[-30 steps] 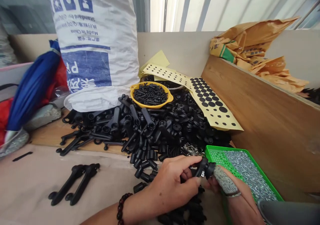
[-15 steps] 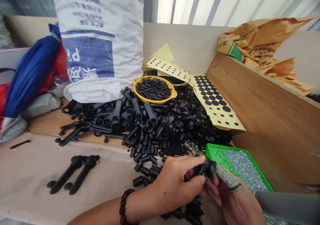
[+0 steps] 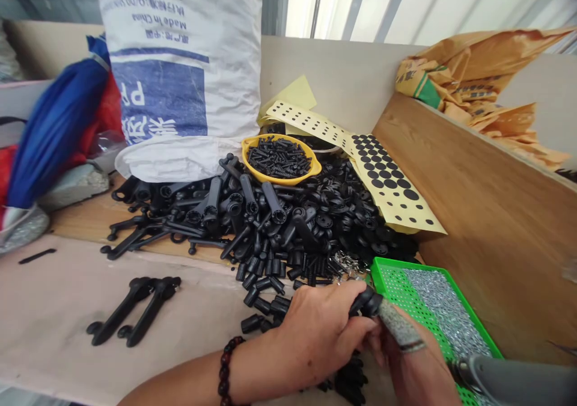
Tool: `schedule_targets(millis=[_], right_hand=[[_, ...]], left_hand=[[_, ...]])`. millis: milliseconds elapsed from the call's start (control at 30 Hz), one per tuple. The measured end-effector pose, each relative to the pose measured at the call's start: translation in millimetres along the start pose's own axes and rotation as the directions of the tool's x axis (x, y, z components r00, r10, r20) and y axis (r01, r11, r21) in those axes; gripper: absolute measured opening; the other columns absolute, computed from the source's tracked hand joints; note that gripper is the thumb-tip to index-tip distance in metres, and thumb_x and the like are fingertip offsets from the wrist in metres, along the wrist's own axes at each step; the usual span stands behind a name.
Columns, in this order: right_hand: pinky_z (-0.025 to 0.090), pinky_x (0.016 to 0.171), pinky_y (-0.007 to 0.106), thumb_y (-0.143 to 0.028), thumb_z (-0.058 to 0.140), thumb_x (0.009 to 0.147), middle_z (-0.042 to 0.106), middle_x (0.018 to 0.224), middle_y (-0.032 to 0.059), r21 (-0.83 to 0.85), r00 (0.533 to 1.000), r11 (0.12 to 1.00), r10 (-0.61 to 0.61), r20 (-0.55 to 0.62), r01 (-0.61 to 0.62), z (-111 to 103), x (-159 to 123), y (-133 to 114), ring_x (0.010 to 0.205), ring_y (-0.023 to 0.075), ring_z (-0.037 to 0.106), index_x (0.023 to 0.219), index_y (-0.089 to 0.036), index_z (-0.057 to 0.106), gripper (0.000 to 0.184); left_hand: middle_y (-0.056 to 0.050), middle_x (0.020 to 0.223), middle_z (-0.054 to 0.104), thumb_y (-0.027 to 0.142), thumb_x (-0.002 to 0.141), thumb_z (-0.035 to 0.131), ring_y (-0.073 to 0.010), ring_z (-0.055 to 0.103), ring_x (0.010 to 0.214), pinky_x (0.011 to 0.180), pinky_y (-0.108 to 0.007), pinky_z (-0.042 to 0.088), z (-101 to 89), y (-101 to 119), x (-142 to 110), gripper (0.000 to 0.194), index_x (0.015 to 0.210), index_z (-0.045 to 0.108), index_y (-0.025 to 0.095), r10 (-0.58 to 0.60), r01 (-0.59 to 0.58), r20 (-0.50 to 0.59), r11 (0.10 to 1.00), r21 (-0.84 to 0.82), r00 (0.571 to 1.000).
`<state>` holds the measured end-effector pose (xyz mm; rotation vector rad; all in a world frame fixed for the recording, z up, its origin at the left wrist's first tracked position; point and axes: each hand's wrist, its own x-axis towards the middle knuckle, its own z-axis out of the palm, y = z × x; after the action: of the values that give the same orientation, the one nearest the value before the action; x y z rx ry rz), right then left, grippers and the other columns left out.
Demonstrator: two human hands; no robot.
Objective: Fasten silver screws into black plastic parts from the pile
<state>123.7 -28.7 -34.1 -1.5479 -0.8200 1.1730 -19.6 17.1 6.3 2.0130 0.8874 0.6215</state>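
Observation:
Near the bottom centre-right, my left hand (image 3: 315, 340) is closed around a black plastic part (image 3: 366, 302), pinching it between thumb and fingers. My right hand (image 3: 419, 358) grips the same part from the other side; its thumb wears a speckled grey cover and presses against the part's rounded end. Fingers hide most of the part. Below and behind my hands lie short black cylinders (image 3: 256, 325). Two black crank-like arms (image 3: 118, 313) with knobs lie side by side on the left of the table (image 3: 54, 316).
A heap of black arms and discs (image 3: 270, 213) spreads behind my hands. Beyond it stand a yellow bowl (image 3: 282, 180) of black screw-like pieces and a white sack (image 3: 225, 63). At right are a green basket (image 3: 377, 267) of small metal pieces, a grey cylindrical tool (image 3: 518, 382) and a wooden board (image 3: 473, 213).
Both hands keep hold of the black part and have turned it; a silvery bit visible on it earlier is now out of sight. The camera view has tilted down a little.

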Motion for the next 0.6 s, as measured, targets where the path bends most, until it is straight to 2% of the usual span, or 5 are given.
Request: schedule_targets(millis=[167, 333, 400, 467, 600], right_hand=[[0.030, 0.037, 0.023, -0.056, 0.061, 0.069, 0.041, 0.042, -0.0030, -0.190, 0.978, 0.960, -0.206, 0.020, 0.206, -8.2, 1.8, 8.4, 0.041, 0.0121, 0.037, 0.046, -0.022, 0.044, 0.045], [0.031, 0.038, 0.023, -0.055, 0.055, 0.074, 0.041, 0.042, -0.0022, -0.269, 0.953, 0.922, -0.228, 0.201, 0.277, -11.7, 6.2, 2.4, 0.041, 0.0127, 0.038, 0.043, -0.022, 0.042, 0.047], [0.033, 0.042, 0.024, -0.052, 0.054, 0.076, 0.043, 0.043, -0.0021, -0.299, 0.920, 0.885, -0.278, 0.278, 0.358, -13.8, 2.5, -4.8, 0.043, 0.0138, 0.041, 0.046, -0.022, 0.046, 0.044], [0.035, 0.047, 0.023, -0.047, 0.050, 0.080, 0.049, 0.051, -0.0020, -0.338, 0.891, 0.831, -0.365, 0.269, 0.443, -17.1, -2.9, -10.5, 0.049, 0.0143, 0.044, 0.056, -0.021, 0.052, 0.035], [0.037, 0.048, 0.021, -0.040, 0.053, 0.079, 0.055, 0.057, -0.0045, -0.391, 0.919, 0.832, -0.351, 0.179, 0.394, -23.8, -3.5, -10.1, 0.052, 0.0139, 0.048, 0.071, -0.024, 0.057, 0.019]], left_hand=[[-0.002, 0.080, 0.066, 0.016, 0.083, 0.053, -0.0173, 0.062, 0.075, 0.068, -0.022, 0.045, 0.2, 2.6, -2.4, 0.005, 0.086, 0.057, 0.018, 0.002, -0.003, 0.012, 0.996, 0.093, 1.000], [-0.007, 0.085, 0.069, 0.018, 0.083, 0.046, -0.0213, 0.064, 0.077, 0.069, -0.027, 0.047, 4.9, -4.5, -2.5, 0.018, 0.096, 0.058, 0.015, 0.011, -0.017, 0.029, 0.978, 0.209, 1.000], [-0.005, 0.084, 0.070, 0.015, 0.081, 0.047, -0.0192, 0.064, 0.076, 0.070, -0.025, 0.046, 4.6, -7.9, -1.9, 0.021, 0.097, 0.061, 0.017, 0.002, 0.001, -0.023, 0.993, 0.116, 1.000], [-0.003, 0.084, 0.070, 0.013, 0.078, 0.049, -0.0165, 0.063, 0.075, 0.069, -0.022, 0.045, 1.5, -9.3, -1.5, 0.026, 0.100, 0.063, 0.018, -0.021, 0.020, -0.064, 1.000, -0.022, 0.998], [0.001, 0.073, 0.066, 0.014, 0.077, 0.051, -0.0115, 0.056, 0.062, 0.056, -0.018, 0.040, -6.3, -7.1, -3.3, 0.031, 0.104, 0.064, 0.018, -0.114, 0.107, -0.007, 0.949, -0.296, 0.993]])
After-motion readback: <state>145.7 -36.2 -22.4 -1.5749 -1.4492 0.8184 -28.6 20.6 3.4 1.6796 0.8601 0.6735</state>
